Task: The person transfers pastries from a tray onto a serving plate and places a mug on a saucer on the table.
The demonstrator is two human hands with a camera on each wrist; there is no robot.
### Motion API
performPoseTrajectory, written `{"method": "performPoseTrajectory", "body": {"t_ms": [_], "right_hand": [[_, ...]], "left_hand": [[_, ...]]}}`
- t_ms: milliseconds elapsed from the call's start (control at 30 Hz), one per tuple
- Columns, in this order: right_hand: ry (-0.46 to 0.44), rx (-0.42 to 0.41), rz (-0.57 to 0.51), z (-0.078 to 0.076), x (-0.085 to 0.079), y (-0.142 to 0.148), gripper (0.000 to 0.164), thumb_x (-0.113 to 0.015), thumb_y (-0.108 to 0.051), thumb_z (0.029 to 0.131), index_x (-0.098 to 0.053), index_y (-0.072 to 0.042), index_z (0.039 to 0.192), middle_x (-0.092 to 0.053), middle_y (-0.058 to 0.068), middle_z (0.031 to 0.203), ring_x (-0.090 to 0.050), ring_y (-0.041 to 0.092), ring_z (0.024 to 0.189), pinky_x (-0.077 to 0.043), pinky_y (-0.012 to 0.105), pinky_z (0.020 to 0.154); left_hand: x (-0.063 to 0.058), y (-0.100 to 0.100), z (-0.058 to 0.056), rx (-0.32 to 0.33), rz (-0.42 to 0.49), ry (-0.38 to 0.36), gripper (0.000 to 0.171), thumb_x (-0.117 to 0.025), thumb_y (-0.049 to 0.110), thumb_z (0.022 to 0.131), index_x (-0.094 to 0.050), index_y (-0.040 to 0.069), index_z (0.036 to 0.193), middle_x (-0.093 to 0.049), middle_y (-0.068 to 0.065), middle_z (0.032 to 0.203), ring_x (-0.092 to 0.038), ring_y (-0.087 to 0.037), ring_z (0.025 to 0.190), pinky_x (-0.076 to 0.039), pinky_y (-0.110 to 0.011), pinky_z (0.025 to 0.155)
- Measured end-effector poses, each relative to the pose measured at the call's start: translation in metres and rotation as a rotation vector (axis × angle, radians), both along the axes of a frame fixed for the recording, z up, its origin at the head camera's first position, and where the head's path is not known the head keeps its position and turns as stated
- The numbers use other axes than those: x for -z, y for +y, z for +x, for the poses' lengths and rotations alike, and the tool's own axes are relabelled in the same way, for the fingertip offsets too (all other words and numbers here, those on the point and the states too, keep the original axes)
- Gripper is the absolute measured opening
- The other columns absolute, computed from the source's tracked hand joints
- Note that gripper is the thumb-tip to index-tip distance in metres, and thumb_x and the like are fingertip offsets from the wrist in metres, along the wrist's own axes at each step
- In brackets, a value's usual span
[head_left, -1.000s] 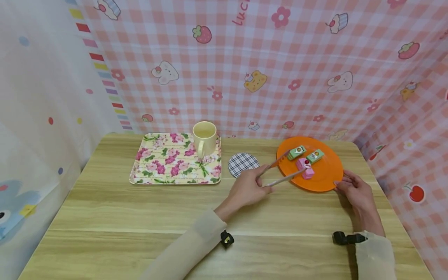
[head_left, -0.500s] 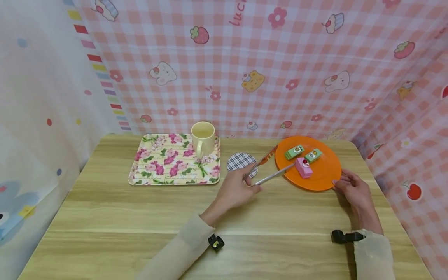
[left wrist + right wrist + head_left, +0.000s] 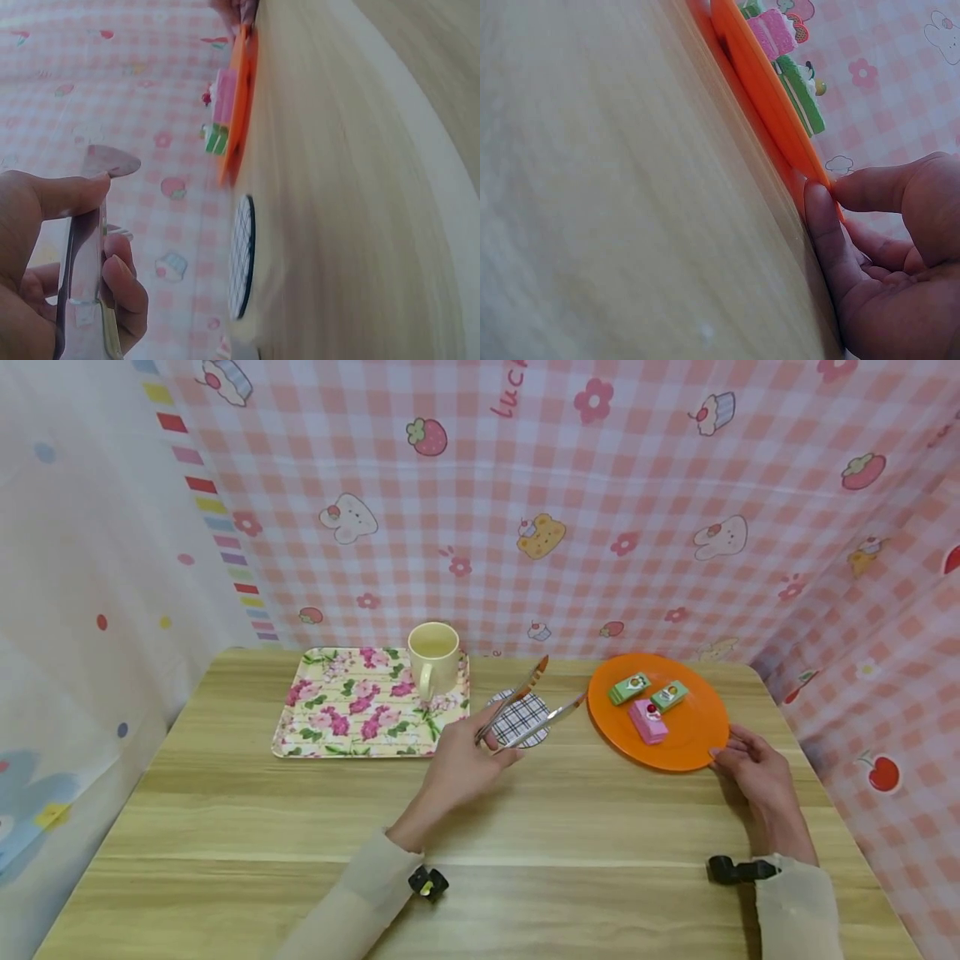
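Note:
Over the checked round coaster [image 3: 521, 720], my left hand [image 3: 459, 762] grips metal tongs [image 3: 87, 262]. The tongs' arms are spread, with nothing caught between their tips, which point towards the orange plate [image 3: 693, 732]. That plate carries a pink toy cake slice [image 3: 647, 722] and two green ones, a left green slice [image 3: 628, 688] and a right green slice [image 3: 669, 696]. At the plate's near right rim, my right hand [image 3: 761, 777] pinches the edge between thumb and fingers, as the right wrist view shows. The plate lies on the table.
A flowered tray [image 3: 318, 714] lies on the left, with a pale yellow mug [image 3: 435, 660] at its right end. Wood-grain tabletop [image 3: 585, 860] extends in front of the hands. Pink checked cloth [image 3: 480, 527] hangs behind and on the right; white cloth hangs left.
My left hand has drawn the tongs leftward, from over the plate and its cake slices to above the coaster. The slices stay on the plate. The right hand keeps its hold on the rim.

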State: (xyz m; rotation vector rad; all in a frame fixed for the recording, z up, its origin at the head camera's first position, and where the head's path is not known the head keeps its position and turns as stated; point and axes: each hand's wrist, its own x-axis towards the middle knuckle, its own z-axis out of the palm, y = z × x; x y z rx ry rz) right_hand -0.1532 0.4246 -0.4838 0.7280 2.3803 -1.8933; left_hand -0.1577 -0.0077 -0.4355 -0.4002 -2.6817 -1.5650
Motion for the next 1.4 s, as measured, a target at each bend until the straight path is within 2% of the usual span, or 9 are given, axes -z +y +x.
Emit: {"method": "performPoseTrajectory", "body": {"t_ms": [200, 367, 600, 767, 833, 1033, 1400], "right_hand": [[-0.007, -0.008, 0.019, 0.000, 0.000, -0.001, 0.076, -0.067, -0.010, 0.097, -0.027, -0.006, 0.162, -0.054, -0.011, 0.109, -0.062, -0.003, 0.087, -0.057, 0.014, 0.077], [-0.006, 0.002, 0.002, 0.000, -0.001, -0.001, 0.076, -0.067, -0.008, 0.097, -0.027, -0.006, 0.162, -0.055, -0.011, 0.108, -0.062, -0.002, 0.086, -0.057, 0.014, 0.076], [-0.013, 0.001, 0.019, 0.000, -0.001, -0.002, 0.076, -0.066, -0.009, 0.098, -0.027, -0.006, 0.162, -0.054, -0.011, 0.109, -0.061, -0.003, 0.087, -0.057, 0.013, 0.077], [-0.005, 0.007, 0.024, 0.000, -0.001, -0.001, 0.076, -0.066, -0.008, 0.097, -0.027, -0.005, 0.162, -0.054, -0.012, 0.108, -0.061, -0.003, 0.087, -0.057, 0.013, 0.076], [-0.006, 0.015, 0.015, 0.000, -0.001, -0.001, 0.076, -0.067, -0.007, 0.097, -0.027, -0.006, 0.162, -0.054, -0.012, 0.108, -0.061, -0.003, 0.087, -0.057, 0.013, 0.076], [-0.004, 0.029, -0.011, 0.000, 0.000, -0.001, 0.077, -0.068, -0.008, 0.097, -0.027, -0.006, 0.162, -0.055, -0.012, 0.107, -0.061, -0.003, 0.086, -0.057, 0.013, 0.075], [0.007, 0.003, 0.023, -0.001, 0.001, -0.001, 0.076, -0.067, -0.009, 0.098, -0.027, -0.004, 0.162, -0.055, -0.012, 0.108, -0.062, -0.004, 0.086, -0.056, 0.013, 0.076]], "left_hand": [[-0.001, -0.019, 0.003, -0.043, 0.079, -0.003, 0.074, -0.086, 0.018, 0.082, -0.056, 0.024, 0.149, -0.062, -0.006, 0.078, -0.045, -0.008, 0.049, -0.036, -0.022, 0.042], [-0.002, -0.033, 0.004, -0.079, 0.115, -0.006, 0.074, -0.085, 0.020, 0.084, -0.053, 0.024, 0.151, -0.062, -0.005, 0.080, -0.040, -0.007, 0.044, -0.032, -0.020, 0.039], [-0.006, -0.051, 0.009, -0.152, 0.138, -0.032, 0.072, -0.085, 0.023, 0.084, -0.055, 0.029, 0.149, -0.064, -0.004, 0.083, -0.044, -0.008, 0.046, -0.035, -0.021, 0.039], [-0.004, -0.061, 0.012, -0.198, 0.149, -0.011, 0.073, -0.086, 0.022, 0.083, -0.055, 0.028, 0.149, -0.064, -0.005, 0.083, -0.044, -0.007, 0.050, -0.036, -0.021, 0.041], [-0.002, -0.065, 0.013, -0.206, 0.149, 0.010, 0.073, -0.086, 0.021, 0.084, -0.055, 0.024, 0.149, -0.064, -0.006, 0.082, -0.044, -0.006, 0.050, -0.036, -0.021, 0.042], [-0.002, -0.076, 0.016, -0.226, 0.151, -0.003, 0.073, -0.085, 0.021, 0.085, -0.054, 0.025, 0.150, -0.065, -0.007, 0.083, -0.044, -0.007, 0.048, -0.037, -0.022, 0.041], [0.001, -0.103, 0.023, -0.308, 0.164, -0.029, 0.073, -0.084, 0.022, 0.086, -0.052, 0.021, 0.152, -0.065, -0.007, 0.085, -0.046, -0.006, 0.051, -0.038, -0.023, 0.044]]}}
